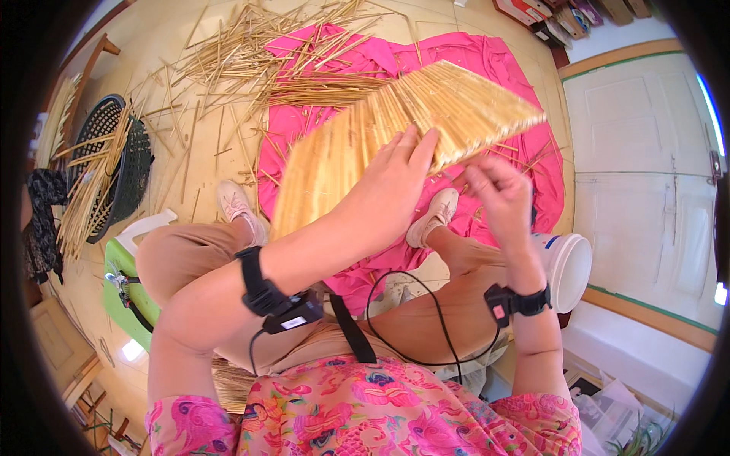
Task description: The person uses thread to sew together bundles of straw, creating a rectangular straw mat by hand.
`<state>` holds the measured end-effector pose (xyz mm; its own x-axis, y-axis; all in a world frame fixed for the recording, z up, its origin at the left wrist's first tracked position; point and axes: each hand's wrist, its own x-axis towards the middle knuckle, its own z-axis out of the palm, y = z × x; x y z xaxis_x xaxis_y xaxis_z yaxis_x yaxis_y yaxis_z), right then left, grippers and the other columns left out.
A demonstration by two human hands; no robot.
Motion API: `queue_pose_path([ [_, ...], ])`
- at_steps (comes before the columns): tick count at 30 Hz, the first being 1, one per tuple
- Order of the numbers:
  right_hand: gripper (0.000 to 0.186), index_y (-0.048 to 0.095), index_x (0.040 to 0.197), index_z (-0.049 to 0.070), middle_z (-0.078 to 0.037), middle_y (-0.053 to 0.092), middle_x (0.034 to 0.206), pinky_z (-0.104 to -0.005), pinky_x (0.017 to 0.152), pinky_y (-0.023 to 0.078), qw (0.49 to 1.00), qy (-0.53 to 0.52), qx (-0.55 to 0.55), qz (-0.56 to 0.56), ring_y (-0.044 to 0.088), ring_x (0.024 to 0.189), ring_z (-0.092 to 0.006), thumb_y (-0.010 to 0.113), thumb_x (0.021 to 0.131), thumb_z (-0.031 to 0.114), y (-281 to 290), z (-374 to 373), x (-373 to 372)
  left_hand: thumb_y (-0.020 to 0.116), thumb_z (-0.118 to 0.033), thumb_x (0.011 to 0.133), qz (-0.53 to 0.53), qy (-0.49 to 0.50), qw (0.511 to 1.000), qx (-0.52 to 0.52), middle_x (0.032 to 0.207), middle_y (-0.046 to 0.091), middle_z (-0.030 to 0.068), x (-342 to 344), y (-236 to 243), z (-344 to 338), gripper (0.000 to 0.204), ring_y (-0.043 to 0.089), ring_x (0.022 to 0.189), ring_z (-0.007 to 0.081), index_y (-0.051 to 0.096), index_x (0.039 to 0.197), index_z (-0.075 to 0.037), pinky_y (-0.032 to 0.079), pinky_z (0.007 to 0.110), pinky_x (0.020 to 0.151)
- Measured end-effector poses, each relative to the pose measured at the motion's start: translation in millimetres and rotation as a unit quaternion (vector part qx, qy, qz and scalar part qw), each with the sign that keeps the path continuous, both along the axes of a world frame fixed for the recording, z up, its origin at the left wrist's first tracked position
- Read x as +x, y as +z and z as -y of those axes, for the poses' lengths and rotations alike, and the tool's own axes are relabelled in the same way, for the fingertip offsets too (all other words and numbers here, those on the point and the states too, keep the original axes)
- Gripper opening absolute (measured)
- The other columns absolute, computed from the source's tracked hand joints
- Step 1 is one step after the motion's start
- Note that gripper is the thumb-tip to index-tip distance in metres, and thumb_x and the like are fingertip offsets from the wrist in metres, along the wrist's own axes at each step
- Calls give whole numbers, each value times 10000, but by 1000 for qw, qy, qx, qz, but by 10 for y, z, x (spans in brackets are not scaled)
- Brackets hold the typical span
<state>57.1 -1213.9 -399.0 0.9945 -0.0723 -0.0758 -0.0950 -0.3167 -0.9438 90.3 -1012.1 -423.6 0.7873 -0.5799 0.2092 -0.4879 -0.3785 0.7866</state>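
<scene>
A golden mat of flat straw stalks laid side by side is tilted in front of me, bent along its middle like a fan. My left hand lies on it with straight fingers over the stalks near the lower edge; its thumb is hidden. Close to the mat's right-hand lower edge, my right hand is closed in a pinch. What sits between those fingertips is too small and blurred to name. Below the mat spreads a bright pink cloth on the floor.
Loose straw stalks lie heaped at the far left, some on the cloth. A dark plastic basket holding more stalks stands left, near a green stool. On the right are a white bucket and white doors. Black cable loops across my lap.
</scene>
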Motion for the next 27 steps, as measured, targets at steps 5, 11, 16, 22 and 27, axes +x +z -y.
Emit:
queue_pose_path([
  [5, 132, 660, 996, -33, -43, 690, 856, -226, 660, 488, 996, -30, 56, -59, 616, 747, -86, 584, 916, 41, -449, -320, -650, 469, 102, 757, 45, -60, 991, 107, 1410, 321, 319, -356, -191, -326, 732, 333, 1305, 471, 240, 1446, 9, 295, 472, 1103],
  [11, 119, 667, 974, -10, -83, 664, 769, -223, 585, 488, 988, 49, -125, -81, 622, 667, -93, 637, 866, 29, -677, -342, -975, 470, 78, 772, -21, -93, 986, 133, 1417, 341, 282, -697, -570, -410, 691, 350, 1307, 435, 274, 1432, 16, 294, 472, 1104],
  [16, 130, 634, 997, -15, -83, 653, 753, -257, 585, 506, 983, 2, -35, -182, 640, 661, -116, 617, 891, 58, -808, -350, -1101, 480, 96, 744, -70, -105, 986, 112, 1392, 380, 257, -724, -725, -391, 689, 375, 1289, 424, 301, 1407, 42, 317, 451, 1096],
  [22, 143, 591, 1043, -20, -92, 666, 799, -260, 618, 519, 957, -22, 16, -288, 649, 684, -121, 559, 923, 51, -881, -368, -1156, 491, 114, 718, -72, -120, 981, 131, 1364, 405, 260, -692, -791, -322, 701, 395, 1265, 419, 313, 1394, 57, 336, 447, 1082],
  [27, 130, 589, 1022, -31, -114, 664, 802, -277, 660, 518, 956, -80, 61, -274, 655, 706, -141, 554, 920, 41, -1017, -368, -1264, 504, 93, 741, -78, -125, 978, 145, 1349, 421, 253, -687, -850, -244, 674, 417, 1242, 418, 335, 1391, 41, 349, 453, 1068],
])
